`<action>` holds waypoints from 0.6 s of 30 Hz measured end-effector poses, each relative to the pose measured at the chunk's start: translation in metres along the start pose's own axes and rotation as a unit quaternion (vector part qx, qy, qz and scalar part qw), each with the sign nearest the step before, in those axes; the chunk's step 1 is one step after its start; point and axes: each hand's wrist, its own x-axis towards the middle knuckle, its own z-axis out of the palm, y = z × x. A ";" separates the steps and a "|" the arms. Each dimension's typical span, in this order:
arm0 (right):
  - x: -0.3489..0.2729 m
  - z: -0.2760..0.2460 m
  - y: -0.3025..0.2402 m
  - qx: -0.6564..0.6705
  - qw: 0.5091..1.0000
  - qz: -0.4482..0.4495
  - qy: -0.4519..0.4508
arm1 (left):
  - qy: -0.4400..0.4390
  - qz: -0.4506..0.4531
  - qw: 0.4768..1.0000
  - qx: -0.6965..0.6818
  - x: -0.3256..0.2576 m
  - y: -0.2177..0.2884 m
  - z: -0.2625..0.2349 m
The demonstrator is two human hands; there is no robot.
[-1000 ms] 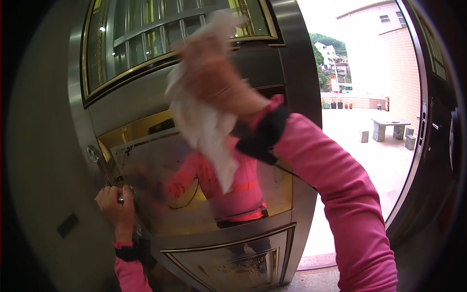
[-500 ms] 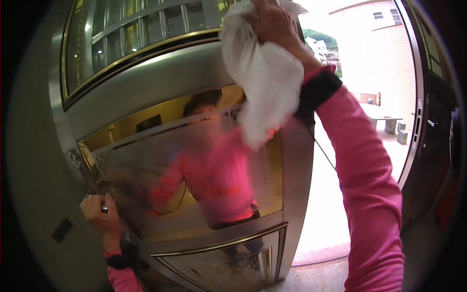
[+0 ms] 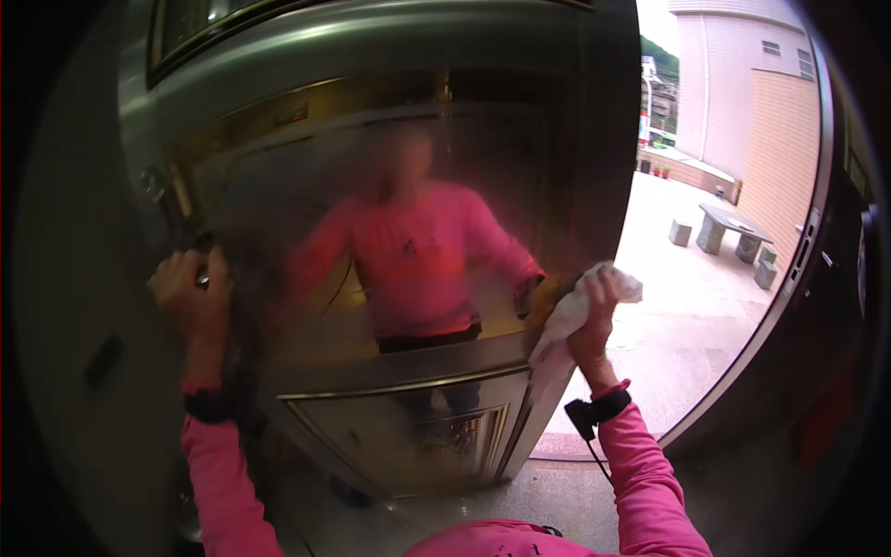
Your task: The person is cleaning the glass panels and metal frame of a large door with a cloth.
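Observation:
A metal door [image 3: 594, 121] with mirror-like gold panels stands in front of me, reflecting a pink top. My left hand [image 3: 190, 297] is closed round the door handle [image 3: 203, 279] on the door's left side; most of the handle is hidden by the fingers and dark blur. In my right hand [image 3: 597, 334] is a crumpled white cloth [image 3: 566, 320], pressed to the door's right edge at about the height of the big panel's lower border. Part of the cloth sticks out past that edge. Both wrists wear black bands.
Right of the door is an open doorway onto a bright paved yard. Out there stand a stone table [image 3: 733, 223] and several stone stools [image 3: 680, 232] before a brick wall [image 3: 784, 139]. A dark door frame [image 3: 798, 269] bounds the opening on the right.
My right hand has come down with the cloth from the door's upper right to lower on its right edge. My left hand stays at the handle. The view has tilted lower.

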 end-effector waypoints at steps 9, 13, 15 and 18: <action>0.204 0.063 -0.113 0.106 0.981 -0.094 0.136 | 0.001 -0.001 0.999 -0.034 0.000 -0.003 -0.012; 0.240 0.115 -0.226 0.194 0.964 -0.161 0.083 | -0.015 0.004 0.998 -0.066 0.001 0.001 -0.010; 0.235 0.135 -0.280 0.176 0.950 -0.243 0.084 | -0.016 0.006 0.997 -0.074 0.002 -0.003 -0.014; 0.239 0.143 -0.304 0.160 0.914 -0.369 0.051 | -0.020 0.008 0.996 -0.088 0.000 -0.004 -0.010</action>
